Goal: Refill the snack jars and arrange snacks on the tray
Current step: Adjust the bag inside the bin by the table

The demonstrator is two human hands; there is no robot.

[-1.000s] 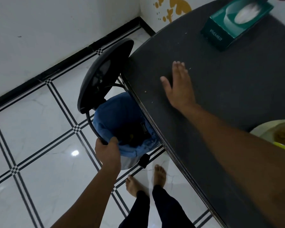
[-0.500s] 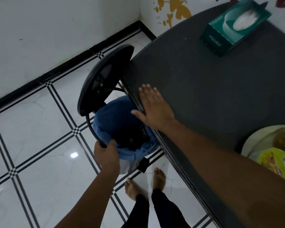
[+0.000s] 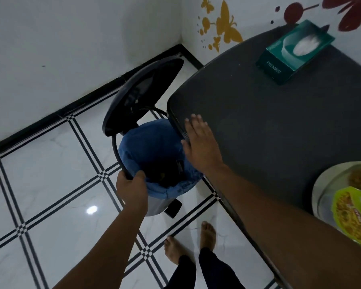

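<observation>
The step in hand appeared to be a clean-up stage of the task: sweeping crumbs off the table into the pedal bin held against its edge. The left hand gripped the near rim of the bin, fingers curled over the rim and the blue liner, holding the bin tight under the table edge with the lid raised. The right hand lay flat, fingers straight and together, palm down on the table at its edge directly above the bin opening, holding nothing. No crumbs could be made out under or beside the hand. The task's own items sat at the right margin of the view: a pale tray on the table carrying loose snack pieces, with a yellow-green snack packet lying over it; no jars were in view. A green tissue box stood at the far end of the table, well apart from both hands. The next move likely called for carrying the flat hand fully past the edge so any debris dropped into the liner, then releasing the bin and returning to the tray and packet.
</observation>
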